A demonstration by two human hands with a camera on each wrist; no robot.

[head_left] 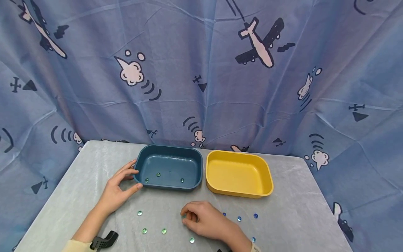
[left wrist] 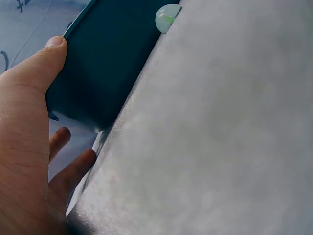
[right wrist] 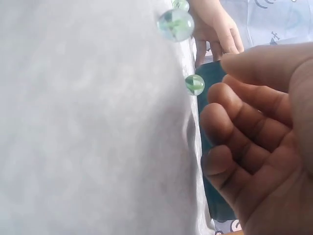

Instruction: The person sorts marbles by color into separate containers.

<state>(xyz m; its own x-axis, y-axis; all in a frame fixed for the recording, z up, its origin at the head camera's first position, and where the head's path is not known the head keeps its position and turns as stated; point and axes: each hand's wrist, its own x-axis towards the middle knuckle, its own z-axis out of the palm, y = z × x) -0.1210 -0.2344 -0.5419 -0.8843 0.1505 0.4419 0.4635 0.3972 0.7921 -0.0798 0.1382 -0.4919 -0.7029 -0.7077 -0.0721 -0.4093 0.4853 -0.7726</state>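
Observation:
My left hand [head_left: 115, 194] rests against the left end of a dark blue tray [head_left: 170, 187], thumb at its near corner and the other fingers spread along its side. In the left wrist view the thumb [left wrist: 55, 51] touches the tray's edge. My right hand [head_left: 204, 218] is over the table in front of the tray, fingers bent, pinching a green glass marble [head_left: 184, 216] between thumb and forefinger. Three green marbles lie inside the blue tray, one being this marble [head_left: 158, 174]. Several more, such as this green marble [head_left: 164, 231], lie on the cloth between the hands.
A yellow tray [head_left: 239, 193] stands right of the blue one. Several blue marbles lie in front of it, including this blue marble [head_left: 256, 216], partly behind the right hand. A pale grey cloth [head_left: 292, 210] covers the table, and a patterned curtain [head_left: 176, 70] hangs behind.

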